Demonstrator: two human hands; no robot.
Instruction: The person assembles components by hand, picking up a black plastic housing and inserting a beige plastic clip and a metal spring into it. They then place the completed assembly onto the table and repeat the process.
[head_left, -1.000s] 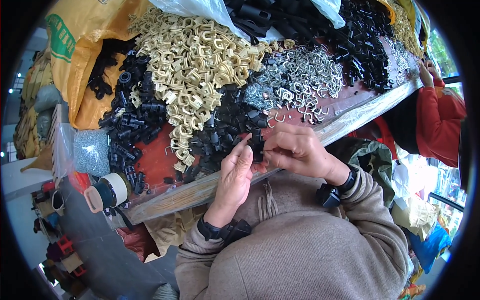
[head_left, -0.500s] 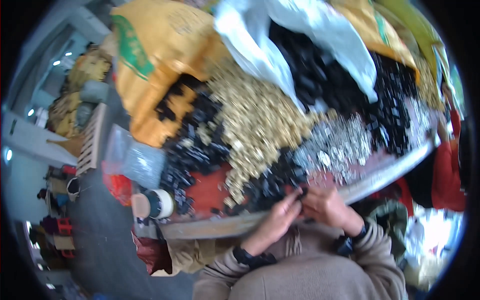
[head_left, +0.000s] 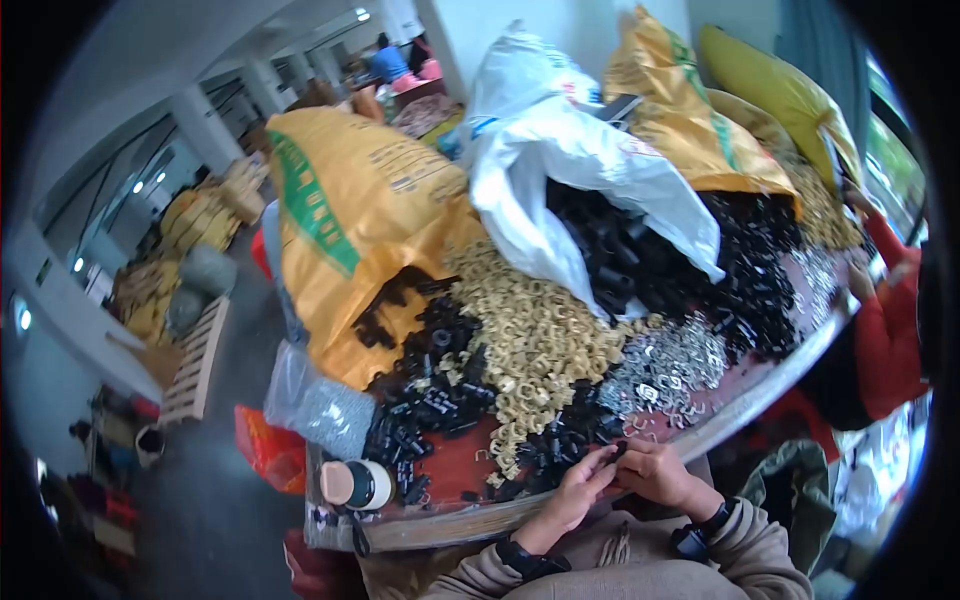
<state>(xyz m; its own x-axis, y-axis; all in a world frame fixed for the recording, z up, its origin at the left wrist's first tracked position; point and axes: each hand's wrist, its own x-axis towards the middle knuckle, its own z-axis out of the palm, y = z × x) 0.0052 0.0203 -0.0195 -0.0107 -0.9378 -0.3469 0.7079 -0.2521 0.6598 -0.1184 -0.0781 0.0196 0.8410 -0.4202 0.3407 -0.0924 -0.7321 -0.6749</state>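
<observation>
My left hand (head_left: 576, 492) and my right hand (head_left: 657, 474) meet just above the table's near edge. Between their fingertips is a small black plastic part (head_left: 620, 450), pinched from both sides; its exact shape is too small to make out. Right behind the hands lie loose black plastic pieces (head_left: 560, 440). Beyond them spreads a heap of gold-coloured ring-like clips (head_left: 530, 350), and to the right a pile of silver metal clips (head_left: 672, 365). More black pieces (head_left: 430, 405) lie at the left.
Orange sacks (head_left: 370, 190), (head_left: 670, 100) and a white sack (head_left: 530, 130) spill parts onto the red table (head_left: 455, 462). A round jar (head_left: 368, 485) stands at the near left corner, beside a clear bag (head_left: 338, 415). A person in red sleeves (head_left: 890, 340) reaches in at the right.
The view has tilted up, so the table and hands appear lower and the room behind shows more. Both hands still pinch the small black part close together.
</observation>
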